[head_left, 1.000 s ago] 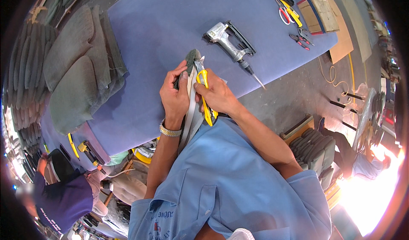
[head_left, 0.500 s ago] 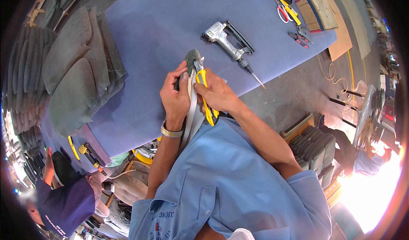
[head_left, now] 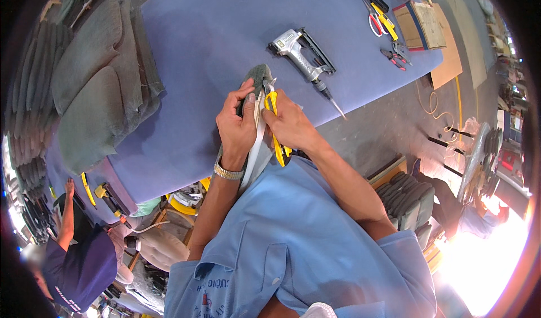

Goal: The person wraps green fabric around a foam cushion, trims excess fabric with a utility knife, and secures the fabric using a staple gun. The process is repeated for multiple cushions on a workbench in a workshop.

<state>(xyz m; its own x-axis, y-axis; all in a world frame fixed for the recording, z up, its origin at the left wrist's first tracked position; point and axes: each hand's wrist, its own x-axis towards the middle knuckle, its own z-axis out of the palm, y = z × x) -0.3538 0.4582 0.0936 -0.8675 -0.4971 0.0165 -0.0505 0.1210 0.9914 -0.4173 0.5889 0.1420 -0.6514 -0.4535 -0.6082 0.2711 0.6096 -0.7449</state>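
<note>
My left hand (head_left: 235,125), a metal-banded watch on its wrist, grips a narrow grey-green fabric-covered piece (head_left: 258,73), its fingers wrapped along the side. A pale strip (head_left: 255,149) runs down that piece toward my shirt. My right hand (head_left: 292,122) is closed around a yellow-handled hand tool (head_left: 278,149) with metal jaws. Those jaws meet the edge of the fabric piece near its far end; whether they are clamped on it I cannot tell. On the blue table (head_left: 208,30), just beyond my hands, lies a silver pneumatic staple gun (head_left: 302,58).
Stacked grey-green fabric panels (head_left: 93,109) cover the table's left end. At the far right lie red-handled scissors (head_left: 375,25), a yellow tool (head_left: 385,25), pliers (head_left: 393,58) and a box (head_left: 424,27). A co-worker (head_left: 84,261) is at lower left; another person (head_left: 473,219) is at right.
My hands keep the same grip, the tool's jaws still at the fabric piece's edge. The whole view has shifted slightly. At lower left, the co-worker's arm has stretched toward the table.
</note>
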